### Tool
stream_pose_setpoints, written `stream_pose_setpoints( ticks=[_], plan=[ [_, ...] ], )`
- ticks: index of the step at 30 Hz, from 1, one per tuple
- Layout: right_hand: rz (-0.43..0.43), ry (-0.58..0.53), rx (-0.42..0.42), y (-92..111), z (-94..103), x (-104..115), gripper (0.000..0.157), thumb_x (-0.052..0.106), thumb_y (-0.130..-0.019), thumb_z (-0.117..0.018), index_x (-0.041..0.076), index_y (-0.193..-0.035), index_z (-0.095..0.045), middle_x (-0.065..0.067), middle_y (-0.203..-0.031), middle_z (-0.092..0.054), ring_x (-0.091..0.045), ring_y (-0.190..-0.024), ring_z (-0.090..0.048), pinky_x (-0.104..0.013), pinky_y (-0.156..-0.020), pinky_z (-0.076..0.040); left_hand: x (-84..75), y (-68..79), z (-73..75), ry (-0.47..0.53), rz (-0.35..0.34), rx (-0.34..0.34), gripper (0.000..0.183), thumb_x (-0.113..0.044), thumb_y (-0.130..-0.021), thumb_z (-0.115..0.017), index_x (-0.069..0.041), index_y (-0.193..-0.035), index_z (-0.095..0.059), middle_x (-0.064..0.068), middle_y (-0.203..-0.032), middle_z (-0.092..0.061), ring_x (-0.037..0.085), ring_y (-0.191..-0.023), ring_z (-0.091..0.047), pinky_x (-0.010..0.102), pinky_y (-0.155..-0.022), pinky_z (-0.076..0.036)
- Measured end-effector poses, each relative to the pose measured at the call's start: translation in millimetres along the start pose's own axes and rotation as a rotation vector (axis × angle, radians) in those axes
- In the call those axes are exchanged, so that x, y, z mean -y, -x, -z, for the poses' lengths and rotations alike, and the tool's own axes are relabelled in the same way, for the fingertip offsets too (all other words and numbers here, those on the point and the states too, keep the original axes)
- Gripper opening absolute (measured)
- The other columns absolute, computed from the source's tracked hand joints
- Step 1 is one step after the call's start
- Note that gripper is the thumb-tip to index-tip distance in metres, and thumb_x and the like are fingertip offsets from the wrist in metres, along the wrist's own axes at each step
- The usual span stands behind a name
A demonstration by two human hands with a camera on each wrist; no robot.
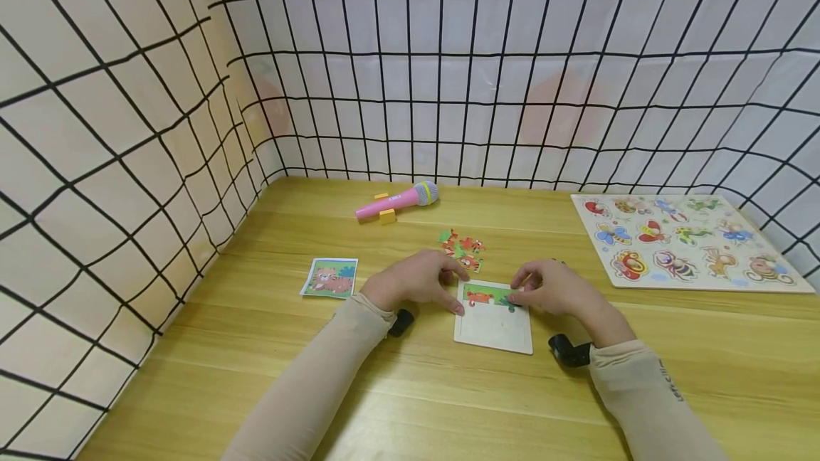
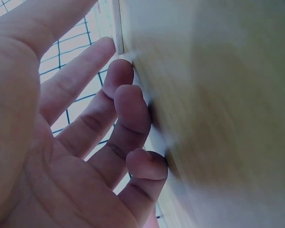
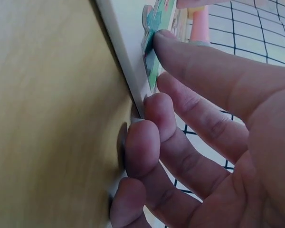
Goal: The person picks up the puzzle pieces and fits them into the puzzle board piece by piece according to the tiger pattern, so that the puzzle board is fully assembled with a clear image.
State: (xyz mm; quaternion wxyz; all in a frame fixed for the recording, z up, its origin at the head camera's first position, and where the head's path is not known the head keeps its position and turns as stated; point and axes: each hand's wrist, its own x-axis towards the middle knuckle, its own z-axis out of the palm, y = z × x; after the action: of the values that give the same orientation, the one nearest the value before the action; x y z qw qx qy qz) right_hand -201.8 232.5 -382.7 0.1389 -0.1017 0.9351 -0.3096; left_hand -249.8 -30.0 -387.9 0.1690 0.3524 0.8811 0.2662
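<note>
A small white puzzle board lies on the wooden table, its upper strip filled with green and orange puzzle pieces. At its left edge my left hand holds the board, thumb on the near side and index finger by the top corner; the other fingers curl down against the table. My right hand is at the upper right corner. Its thumb presses a teal-green puzzle piece on the board, while its fingers curl beside the board's edge. Loose puzzle pieces lie just beyond the board.
A picture card lies left of my left hand. Farther back is a pink toy microphone with yellow blocks beside it. A large insect-picture board lies at the right. Black wire mesh walls the table's back and sides.
</note>
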Motion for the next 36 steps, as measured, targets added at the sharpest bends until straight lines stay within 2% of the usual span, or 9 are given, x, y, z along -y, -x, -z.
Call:
stream_pose_setpoints(
  ticks=[7, 15, 18, 21, 24, 27, 32, 35, 36],
  plan=[
    [-0.015, -0.01, 0.017, 0, 0.2, -1, 0.038, 0.027, -0.087, -0.081, 0.002, -0.112, -0.066, -0.005, -0.083, -0.058, -0.019, -0.07, -0.05, -0.033, -0.061, -0.041, 0.2, -1.2, 0.0, -0.029, 0.0, 0.008, 0.055, -0.035, -0.077, -0.09, -0.013, -0.124, -0.071, -0.001, -0.107, -0.065, 0.013, -0.1, -0.057, 0.027, -0.091, -0.046],
    [-0.018, -0.012, 0.017, 0, -0.4, -2, 0.037, 0.027, -0.087, -0.081, 0.002, -0.111, -0.067, -0.005, -0.083, -0.058, -0.019, -0.071, -0.051, -0.033, -0.062, -0.042, 0.8, -0.7, 2.2, -0.018, -0.023, 0.022, 0.051, -0.035, -0.08, -0.087, -0.014, -0.123, -0.072, -0.004, -0.107, -0.066, 0.011, -0.098, -0.058, 0.026, -0.089, -0.047],
    [-0.023, -0.01, 0.012, 0, -0.9, -2, 0.037, 0.026, -0.087, -0.081, 0.002, -0.11, -0.067, -0.005, -0.083, -0.058, -0.02, -0.071, -0.051, -0.033, -0.062, -0.042, 1.9, -0.1, 3.9, -0.024, -0.046, 0.01, 0.043, -0.033, -0.085, -0.084, -0.014, -0.121, -0.073, -0.004, -0.103, -0.066, 0.011, -0.094, -0.058, 0.025, -0.085, -0.047],
    [-0.03, -0.006, 0.005, 0, -2.1, -2, 0.037, 0.025, -0.087, -0.082, 0.002, -0.11, -0.066, -0.005, -0.084, -0.057, -0.02, -0.071, -0.05, -0.034, -0.062, -0.041, 4.0, -1.1, 5.0, -0.07, -0.063, -0.022, 0.034, -0.03, -0.091, -0.078, -0.012, -0.119, -0.073, -0.003, -0.096, -0.065, 0.011, -0.087, -0.056, 0.025, -0.079, -0.047],
    [-0.034, -0.011, 0.004, -1, -5.1, -1, 0.037, 0.025, -0.086, -0.082, 0.002, -0.11, -0.066, -0.005, -0.084, -0.056, -0.02, -0.072, -0.05, -0.034, -0.062, -0.041, 7.2, -2.8, 4.8, -0.117, -0.049, -0.056, 0.029, -0.026, -0.095, -0.073, -0.01, -0.12, -0.072, -0.003, -0.094, -0.063, 0.012, -0.084, -0.054, 0.026, -0.077, -0.046],
    [-0.037, -0.018, 0.0, -2, -6.4, -1, 0.036, 0.024, -0.086, -0.082, 0.002, -0.11, -0.066, -0.006, -0.084, -0.056, -0.021, -0.072, -0.049, -0.034, -0.062, -0.041, 10.0, -9.2, 3.6, -0.143, -0.039, -0.086, 0.03, -0.025, -0.095, -0.072, -0.01, -0.121, -0.072, -0.002, -0.099, -0.063, 0.012, -0.088, -0.055, 0.025, -0.08, -0.047],
    [-0.045, -0.009, -0.012, -1, -4.1, -2, 0.036, 0.023, -0.086, -0.082, 0.002, -0.11, -0.065, -0.006, -0.084, -0.055, -0.021, -0.072, -0.049, -0.034, -0.062, -0.04, 8.5, -28.7, 1.8, -0.199, -0.048, -0.103, 0.032, -0.029, -0.096, -0.071, -0.015, -0.125, -0.071, 0.003, -0.118, -0.06, 0.015, -0.103, -0.057, 0.027, -0.089, -0.048],
    [-0.045, -0.005, -0.005, 0, -3.1, -2, 0.037, 0.025, -0.087, -0.082, 0.002, -0.11, -0.065, -0.006, -0.084, -0.056, -0.021, -0.072, -0.05, -0.034, -0.063, -0.041, 5.7, -40.6, 1.0, -0.265, -0.068, -0.094, 0.033, -0.03, -0.098, -0.069, -0.018, -0.128, -0.07, 0.002, -0.121, -0.058, 0.013, -0.105, -0.055, 0.026, -0.091, -0.046],
    [-0.044, -0.004, -0.003, 0, -2.9, -1, 0.037, 0.026, -0.087, -0.082, 0.002, -0.11, -0.065, -0.006, -0.084, -0.056, -0.021, -0.072, -0.05, -0.034, -0.063, -0.041, 4.8, -43.8, 0.7, -0.279, -0.079, -0.086, 0.032, -0.029, -0.098, -0.068, -0.018, -0.128, -0.07, 0.001, -0.118, -0.058, 0.012, -0.1, -0.055, 0.025, -0.088, -0.046]
  ],
)
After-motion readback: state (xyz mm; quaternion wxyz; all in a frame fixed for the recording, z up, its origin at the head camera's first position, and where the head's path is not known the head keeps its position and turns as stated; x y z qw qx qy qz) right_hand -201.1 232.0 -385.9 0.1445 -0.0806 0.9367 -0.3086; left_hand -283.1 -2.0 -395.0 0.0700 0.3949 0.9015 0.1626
